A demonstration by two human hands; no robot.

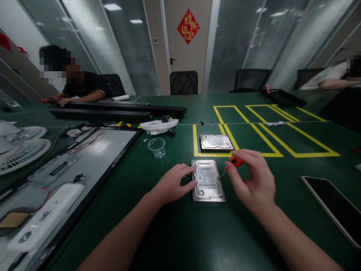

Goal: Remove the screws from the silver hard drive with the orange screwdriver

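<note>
A silver hard drive [207,182] lies flat on the green table in front of me, label side up. My left hand [176,182] holds it at its left edge, thumb and index fingertips resting on the top. In my right hand [251,175] is a screwdriver with an orange-red handle [236,161], pinched between thumb and fingers. Its thin shaft [222,174] slants down to the drive's right edge; the tip is too small to make out. Behind it, a second hard drive [216,142] sits within a yellow tape outline.
A clear plastic cup [156,147] stands left of the drives, with small screws [182,162] near my left hand. A large opened panel [84,165] fills the left side. On the right lies a phone [332,207]. Co-workers [84,84] sit across the table.
</note>
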